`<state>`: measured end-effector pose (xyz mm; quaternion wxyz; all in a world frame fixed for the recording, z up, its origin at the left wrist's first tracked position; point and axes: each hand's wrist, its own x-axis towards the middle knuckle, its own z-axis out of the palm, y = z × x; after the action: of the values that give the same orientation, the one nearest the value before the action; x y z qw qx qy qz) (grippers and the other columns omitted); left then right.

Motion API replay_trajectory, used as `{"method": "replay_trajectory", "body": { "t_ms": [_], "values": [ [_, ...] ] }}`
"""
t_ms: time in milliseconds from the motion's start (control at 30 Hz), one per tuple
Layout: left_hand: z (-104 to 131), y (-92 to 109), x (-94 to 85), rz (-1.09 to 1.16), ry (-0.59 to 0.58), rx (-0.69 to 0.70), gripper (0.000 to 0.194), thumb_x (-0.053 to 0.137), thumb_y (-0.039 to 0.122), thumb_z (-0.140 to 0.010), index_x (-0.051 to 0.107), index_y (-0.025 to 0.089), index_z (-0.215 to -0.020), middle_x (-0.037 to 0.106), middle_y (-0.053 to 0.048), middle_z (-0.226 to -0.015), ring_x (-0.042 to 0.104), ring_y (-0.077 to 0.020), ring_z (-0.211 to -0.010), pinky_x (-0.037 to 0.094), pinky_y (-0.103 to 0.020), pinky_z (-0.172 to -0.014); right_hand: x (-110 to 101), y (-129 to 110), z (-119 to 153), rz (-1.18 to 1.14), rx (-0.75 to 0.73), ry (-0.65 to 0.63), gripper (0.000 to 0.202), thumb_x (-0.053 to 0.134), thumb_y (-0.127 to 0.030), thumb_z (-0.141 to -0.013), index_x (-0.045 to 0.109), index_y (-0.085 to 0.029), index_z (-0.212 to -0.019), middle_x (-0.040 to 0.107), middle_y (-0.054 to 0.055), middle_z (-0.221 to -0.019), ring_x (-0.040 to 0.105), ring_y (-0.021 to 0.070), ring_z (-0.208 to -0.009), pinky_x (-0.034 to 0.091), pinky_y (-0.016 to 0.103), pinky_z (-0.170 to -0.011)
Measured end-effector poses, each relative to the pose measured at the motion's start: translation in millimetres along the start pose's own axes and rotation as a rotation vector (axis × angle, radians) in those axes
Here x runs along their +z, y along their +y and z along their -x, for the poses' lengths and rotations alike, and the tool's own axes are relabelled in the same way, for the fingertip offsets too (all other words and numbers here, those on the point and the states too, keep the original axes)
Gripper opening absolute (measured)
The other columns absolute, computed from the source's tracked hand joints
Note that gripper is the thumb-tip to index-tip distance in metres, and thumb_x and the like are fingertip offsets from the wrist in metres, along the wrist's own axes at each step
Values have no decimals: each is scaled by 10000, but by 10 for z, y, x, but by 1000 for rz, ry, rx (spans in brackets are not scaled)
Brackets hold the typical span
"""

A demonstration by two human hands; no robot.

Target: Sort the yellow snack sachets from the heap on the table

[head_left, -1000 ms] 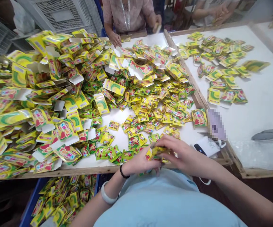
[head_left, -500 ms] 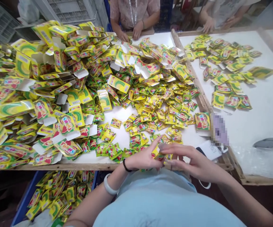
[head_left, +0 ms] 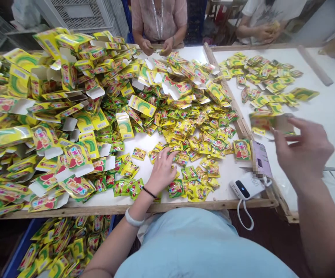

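My right hand (head_left: 303, 148) is raised over the right-hand table section, its fingers closed on the end of a small yellow-green cardboard box (head_left: 261, 120), which is blurred by motion. My left hand (head_left: 164, 168) reaches down onto the pile of small yellow sachets (head_left: 189, 129), fingers stretched out and touching them; whether a sachet sits under the fingertips is hidden. Just right of that hand lie green and yellow sachets (head_left: 196, 189). A large heap of open-flapped yellow boxes (head_left: 77, 158) covers the left of the table.
A wooden divider (head_left: 242, 129) splits the white table; filled boxes (head_left: 271, 77) lie beyond it. A phone (head_left: 260, 156) and a white power bank (head_left: 247, 185) with a looped cable lie near the front edge. A blue crate (head_left: 19, 247) stands below. Two people work opposite.
My hands have parted. The right hand has swung right across the divider with the box; the left has let go and moved onto the sachets. The person opposite has raised their hands.
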<state>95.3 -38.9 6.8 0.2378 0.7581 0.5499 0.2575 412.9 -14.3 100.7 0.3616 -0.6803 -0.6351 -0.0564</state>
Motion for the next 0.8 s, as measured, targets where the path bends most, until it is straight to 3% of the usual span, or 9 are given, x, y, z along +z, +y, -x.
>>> {"method": "replay_trajectory", "body": {
  "t_ms": [67,133,200,300,400,533,600,700,800],
  "values": [
    [-57,-161,97,-174,29,-23,470,545,166,-784,504,192,-1252,424,-135,-1294,365,-307,-1256,277,-500,-1076,210,-45,25,23,-205,-53,419,552,-202,-855,497,-166,-1268,551,171,-1268,609,263,-1004,488,368,-757],
    [-102,-264,174,-235,51,-25,405,546,205,-802,551,169,-1205,435,-146,-1254,395,-307,-1218,323,-480,-1047,554,-238,225,6,-561,-343,440,525,-76,-831,504,-177,-1259,591,142,-1236,546,281,-1129,447,427,-909],
    [-126,-319,196,-211,84,-11,342,517,243,-839,586,162,-1164,451,-148,-1230,415,-288,-1195,354,-450,-1025,926,-481,471,22,-809,-594,523,525,1,-791,497,-217,-1265,467,121,-1386,431,310,-1261,381,500,-985],
    [-111,-371,115,-17,131,-20,283,482,256,-870,624,184,-1105,495,-124,-1214,443,-248,-1176,359,-423,-1024,1300,-738,675,-94,-928,-726,409,509,-16,-817,559,-191,-1184,476,126,-1377,427,297,-1266,354,519,-1011],
    [-48,-428,-28,291,244,-164,189,515,265,-852,649,193,-965,568,-84,-1136,500,-216,-1120,372,-391,-1012,1353,-797,667,-342,-735,-673,262,487,-76,-859,620,-174,-1062,580,127,-1247,495,269,-1188,385,496,-984],
    [23,-386,-110,448,345,-323,227,427,349,-892,561,166,-889,591,-37,-805,595,-167,-778,503,-317,-743,1204,-865,685,-820,-94,-563,136,513,-285,-888,603,-191,-926,609,65,-993,588,182,-926,503,360,-797],
    [30,-249,-80,503,333,-333,240,396,377,-903,521,172,-901,576,-17,-769,592,-146,-711,505,-280,-672,1163,-969,771,-1004,156,-559,162,535,-356,-866,571,-199,-888,578,54,-1026,576,173,-953,510,310,-756],
    [24,41,1,668,324,-354,254,379,410,-908,496,186,-936,604,-34,-874,608,-146,-787,506,-272,-703,1177,-1133,920,-1097,300,-498,207,545,-400,-851,536,-196,-815,541,67,-1125,533,188,-1059,491,288,-793],
    [12,230,63,875,297,-390,255,462,418,-877,488,190,-991,604,-63,-1005,603,-173,-923,506,-298,-767,1217,-1202,993,-1081,306,-441,219,503,-394,-884,524,-190,-809,571,35,-888,570,152,-827,482,273,-726]
  ]
}}
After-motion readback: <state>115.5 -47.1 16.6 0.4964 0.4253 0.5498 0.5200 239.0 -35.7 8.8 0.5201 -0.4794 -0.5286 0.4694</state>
